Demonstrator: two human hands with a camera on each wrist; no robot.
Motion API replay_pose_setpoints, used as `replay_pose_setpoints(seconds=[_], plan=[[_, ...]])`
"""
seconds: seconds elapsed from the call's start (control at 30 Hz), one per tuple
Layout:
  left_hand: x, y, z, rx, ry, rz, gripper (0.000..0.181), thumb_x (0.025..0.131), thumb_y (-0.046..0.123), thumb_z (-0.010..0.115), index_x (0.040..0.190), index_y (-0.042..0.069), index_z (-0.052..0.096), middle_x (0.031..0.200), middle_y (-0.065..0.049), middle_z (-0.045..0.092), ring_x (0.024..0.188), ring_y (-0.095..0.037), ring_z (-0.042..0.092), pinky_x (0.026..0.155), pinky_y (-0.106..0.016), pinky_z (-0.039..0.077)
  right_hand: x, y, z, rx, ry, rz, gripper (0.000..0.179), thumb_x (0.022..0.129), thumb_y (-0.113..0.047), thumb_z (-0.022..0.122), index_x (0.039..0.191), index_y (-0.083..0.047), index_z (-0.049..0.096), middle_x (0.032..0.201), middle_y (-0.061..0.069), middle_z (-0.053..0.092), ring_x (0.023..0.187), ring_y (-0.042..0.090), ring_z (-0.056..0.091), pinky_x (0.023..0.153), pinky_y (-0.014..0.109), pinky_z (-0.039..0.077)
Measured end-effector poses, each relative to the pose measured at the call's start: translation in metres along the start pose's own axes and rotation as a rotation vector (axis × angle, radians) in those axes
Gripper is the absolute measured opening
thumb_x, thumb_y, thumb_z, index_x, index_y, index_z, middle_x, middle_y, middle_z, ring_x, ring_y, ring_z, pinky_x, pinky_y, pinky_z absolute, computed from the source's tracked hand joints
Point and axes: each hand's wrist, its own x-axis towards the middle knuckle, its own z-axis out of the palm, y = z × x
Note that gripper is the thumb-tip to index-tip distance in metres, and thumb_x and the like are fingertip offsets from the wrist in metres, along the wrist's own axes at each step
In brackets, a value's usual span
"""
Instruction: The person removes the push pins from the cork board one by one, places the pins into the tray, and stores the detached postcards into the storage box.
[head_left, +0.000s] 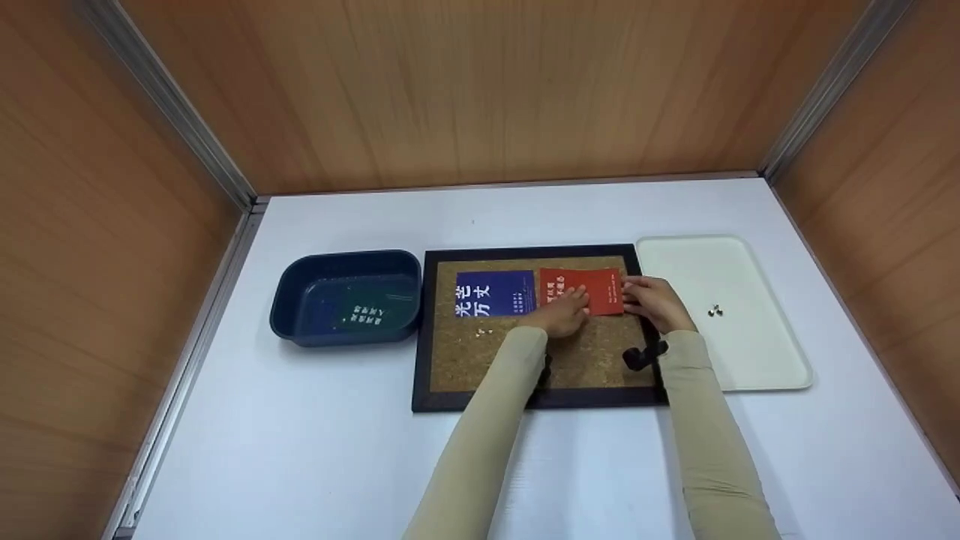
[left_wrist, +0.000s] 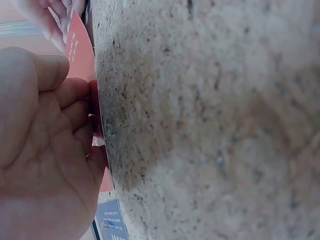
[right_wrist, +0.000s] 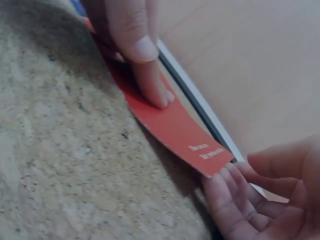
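A red card (head_left: 600, 289) with white writing lies on a cork board (head_left: 480, 367) in a dark frame, beside a blue card (head_left: 491, 292). My left hand (head_left: 559, 313) rests on the red card, fingertips pressing its face; the left wrist view shows the palm and thumb (left_wrist: 52, 72) close over it. At the card's right end is my right hand (head_left: 654, 300). Its fingertips (right_wrist: 217, 182) touch that end, with the thumb apart from the card in the right wrist view. The card bows, its right end raised off the cork.
On the left stands a dark blue tub (head_left: 405, 322) with a green card (head_left: 367, 307) inside. A white tray (head_left: 750, 360) on the right bears several small shiny pieces (head_left: 715, 310). Small bright bits (head_left: 484, 332) lie on the cork below the blue card. Wooden walls enclose the table.
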Motion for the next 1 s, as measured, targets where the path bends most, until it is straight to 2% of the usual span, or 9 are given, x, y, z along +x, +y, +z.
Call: replay_pose_setpoints(seconds=[0.13,0.37,0.5,0.67,0.87,1.0], plan=[[0.000,0.001,0.000,0.005,0.002,-0.010,0.051,0.107,0.029,0.021,0.154,0.012,0.015,0.163,-0.002,0.004,0.151,-0.018,0.001,0.123,-0.031,0.008,0.000,0.002,0.003,-0.026,0.025,-0.027,0.046,0.102,-0.018,0.045,0.142,0.004,0.042,0.135,0.024,0.050,0.092,0.005,0.060,0.080,0.017,0.055],[0.000,0.001,0.000,0.001,-0.007,-0.021,0.051,0.107,0.030,0.021,0.155,0.013,0.014,0.163,-0.001,0.002,0.151,-0.018,0.000,0.123,-0.031,0.007,0.001,0.004,0.007,-0.093,0.098,-0.028,0.045,0.098,-0.021,0.056,0.133,0.007,0.050,0.117,0.013,0.058,0.085,0.003,0.060,0.073,0.015,0.054],[0.000,0.000,0.000,-0.010,-0.014,-0.017,0.051,0.107,0.030,0.021,0.155,0.013,0.013,0.163,-0.001,0.001,0.150,-0.018,0.000,0.123,-0.031,0.007,0.000,0.004,0.010,-0.129,0.136,-0.023,0.043,0.095,-0.019,0.060,0.129,0.006,0.053,0.115,0.012,0.060,0.085,0.003,0.060,0.072,0.016,0.055],[0.000,0.000,0.000,-0.012,-0.020,-0.012,0.051,0.107,0.030,0.021,0.155,0.012,0.012,0.163,-0.001,0.002,0.151,-0.018,0.000,0.123,-0.032,0.007,0.001,0.006,0.012,-0.125,0.154,-0.023,0.044,0.093,-0.017,0.063,0.128,0.007,0.054,0.115,0.014,0.061,0.081,0.002,0.061,0.071,0.015,0.054],[0.000,0.000,-0.001,0.000,-0.004,-0.006,0.051,0.107,0.029,0.022,0.154,0.011,0.014,0.163,-0.003,0.004,0.151,-0.020,0.002,0.123,-0.033,0.008,0.002,0.008,0.013,-0.136,0.186,-0.044,0.038,0.090,-0.015,0.065,0.121,0.006,0.058,0.107,0.013,0.063,0.075,0.003,0.061,0.067,0.016,0.054],[0.000,0.000,0.000,-0.013,0.004,-0.007,0.051,0.107,0.029,0.023,0.154,0.011,0.015,0.163,-0.002,0.004,0.151,-0.019,0.001,0.123,-0.033,0.008,0.004,0.009,0.013,-0.172,0.193,-0.042,0.034,0.090,-0.014,0.063,0.119,0.004,0.060,0.111,0.016,0.063,0.074,0.004,0.061,0.066,0.018,0.054]])
